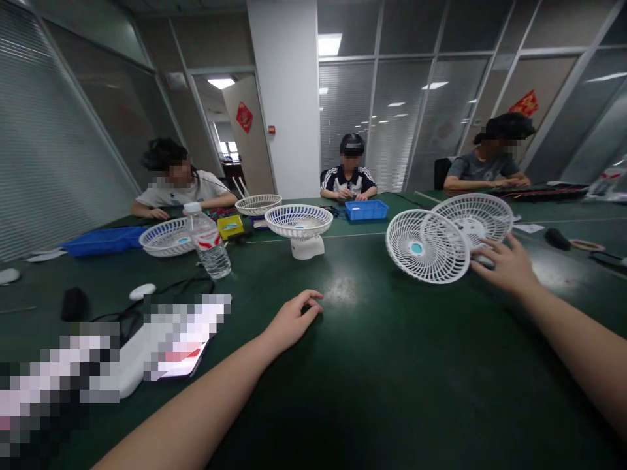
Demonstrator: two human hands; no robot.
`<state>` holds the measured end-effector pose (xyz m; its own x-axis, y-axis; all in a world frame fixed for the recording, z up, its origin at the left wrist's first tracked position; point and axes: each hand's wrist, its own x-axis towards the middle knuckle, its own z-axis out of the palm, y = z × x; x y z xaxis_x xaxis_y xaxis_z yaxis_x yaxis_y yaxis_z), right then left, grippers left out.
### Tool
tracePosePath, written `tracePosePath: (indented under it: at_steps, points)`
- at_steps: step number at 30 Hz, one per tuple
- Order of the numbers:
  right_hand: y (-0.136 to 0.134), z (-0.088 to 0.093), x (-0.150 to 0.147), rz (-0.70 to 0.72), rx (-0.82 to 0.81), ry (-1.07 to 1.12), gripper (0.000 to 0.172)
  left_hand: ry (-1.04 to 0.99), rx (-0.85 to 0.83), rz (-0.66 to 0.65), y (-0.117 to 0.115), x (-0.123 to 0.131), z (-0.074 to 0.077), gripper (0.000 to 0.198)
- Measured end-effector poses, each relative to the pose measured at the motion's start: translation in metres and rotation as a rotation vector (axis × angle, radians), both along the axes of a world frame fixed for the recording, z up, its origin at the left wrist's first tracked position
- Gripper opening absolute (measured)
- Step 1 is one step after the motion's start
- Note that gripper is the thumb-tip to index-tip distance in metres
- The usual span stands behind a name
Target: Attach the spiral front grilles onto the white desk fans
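At the right, two white round fan grilles lean against each other on the green table. The front grille [399, 258] has a light blue centre, and the rear grille [499, 212] stands partly behind it. My right hand [512, 264] is at their right side, fingers spread, with the fingertips touching or very close to white plastic behind the front grille. My left hand [294, 320] rests on the table near the middle, fingers loosely bent and apart, holding nothing. Beyond it a white fan head [298, 222] lies face up on its white base [307, 248].
Left of centre stand a water bottle [210, 245], another fan grille [164, 240] and a yellow box [230, 226]. A phone [191, 346] lies at the near left. A blue tray [366, 209] is at the back. Several people sit along the far side.
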<state>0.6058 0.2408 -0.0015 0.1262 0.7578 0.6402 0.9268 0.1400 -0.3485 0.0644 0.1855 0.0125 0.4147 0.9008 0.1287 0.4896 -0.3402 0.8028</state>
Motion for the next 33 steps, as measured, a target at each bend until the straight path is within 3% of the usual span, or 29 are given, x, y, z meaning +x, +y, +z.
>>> tracePosePath:
  at_steps: [5,8,12,15,17,21,24,26,28,30,33]
  points:
    - [0.014,0.020,-0.029,-0.101,0.138,0.064,0.057,-0.007,0.000,0.005,0.002,-0.001,-0.002,0.026]
    - [0.031,0.017,-0.064,0.068,-0.047,0.013,0.056,-0.010,-0.010,0.011,0.001,0.000,0.000,0.026]
    - [0.037,-0.012,-0.098,0.271,-0.365,0.000,0.046,-0.015,-0.025,0.011,0.000,0.001,0.005,0.026]
    - [0.027,-0.026,-0.104,0.300,-0.447,0.048,0.049,-0.020,-0.039,0.002,0.000,0.002,0.004,0.026]
    - [0.018,-0.026,-0.109,0.306,-0.454,0.071,0.053,-0.039,-0.048,0.002,0.001,0.001,0.001,0.026]
    - [-0.005,-0.011,-0.147,0.391,-0.497,0.089,0.050,-0.224,-0.085,0.075,0.009,0.000,-0.009,0.032]
    - [-0.031,0.003,-0.197,0.595,-0.613,0.111,0.039,-0.542,-0.169,0.156,0.013,-0.001,-0.011,0.044]
    - [-0.049,0.012,-0.225,0.807,-0.722,0.290,0.037,-0.765,-0.296,0.182,0.014,-0.003,-0.008,0.044]
    - [-0.063,0.019,-0.242,0.940,-0.685,0.573,0.036,-0.915,-0.468,0.187,0.013,-0.006,-0.002,0.038]
    - [-0.071,0.024,-0.247,0.969,-0.608,0.807,0.045,-0.988,-0.586,0.180,0.012,-0.010,0.002,0.030]
    - [-0.075,0.027,-0.245,0.951,-0.618,0.952,0.061,-1.044,-0.648,0.110,0.013,-0.016,0.002,0.024]
